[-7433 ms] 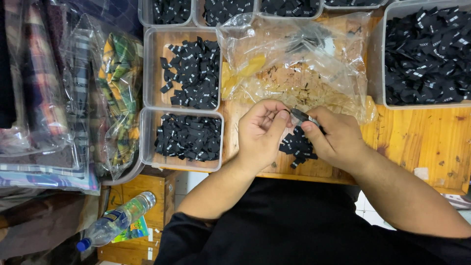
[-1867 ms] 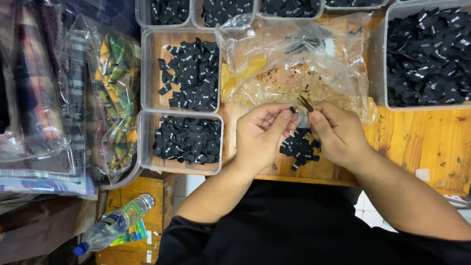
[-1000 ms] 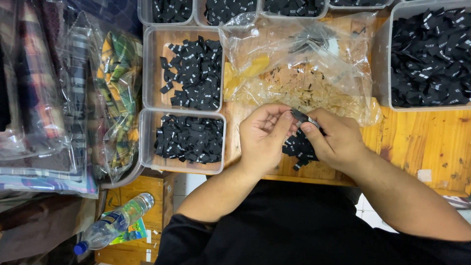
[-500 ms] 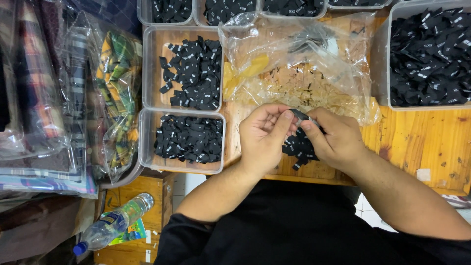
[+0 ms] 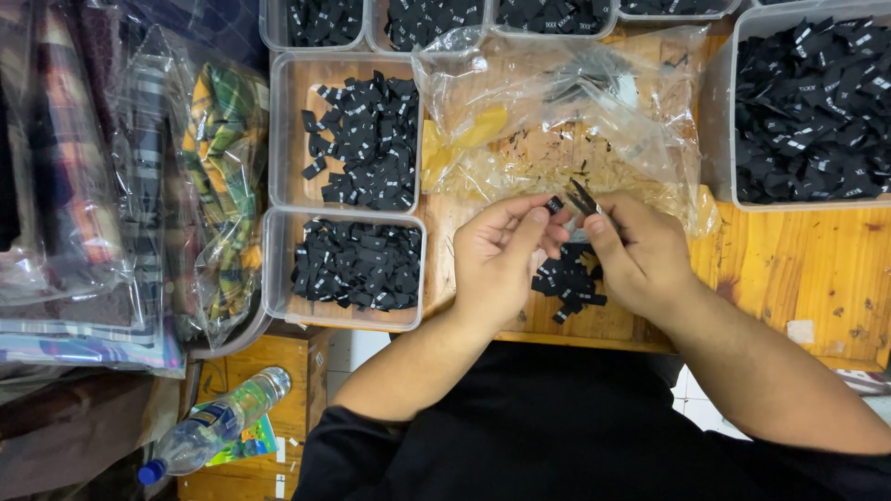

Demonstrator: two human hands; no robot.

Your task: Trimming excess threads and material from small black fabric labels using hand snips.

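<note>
My left hand [image 5: 501,260] pinches a small black fabric label [image 5: 554,204] between thumb and fingertips. My right hand [image 5: 640,255] holds small dark thread snips [image 5: 583,198], their points next to the label. Both hands hover above a small pile of black labels [image 5: 568,283] lying on the wooden table [image 5: 798,269].
Clear plastic trays of black labels sit to the left [image 5: 357,139] [image 5: 353,264], along the far edge [image 5: 436,19] and at the right [image 5: 812,102]. A crumpled clear plastic bag [image 5: 566,111] lies just beyond my hands. Bagged plaid fabrics [image 5: 213,176] are stacked at left; a plastic bottle [image 5: 218,427] lies below.
My hands have risen slightly from the pile, and the snips' points now show above my right hand beside the label; half a second ago they were lower and hidden.
</note>
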